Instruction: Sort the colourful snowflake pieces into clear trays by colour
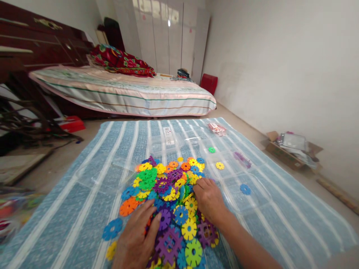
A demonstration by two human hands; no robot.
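Fingers [150,218] of the left hand [137,239] lie spread and flat on the near side of a heap of plastic snowflake discs [168,194], gripping none. The right hand [209,200] rests palm-down on the heap's right edge, its fingers curled under and their tips hidden, so whether they pinch a disc cannot be told. The many-coloured heap sits on clear plastic sheeting [252,175] over a blue striped mat [70,209] on the floor. Stray discs lie apart: a blue disc [245,189], a yellow disc [220,165], a green disc [211,150]. A bed [123,91] stands behind.
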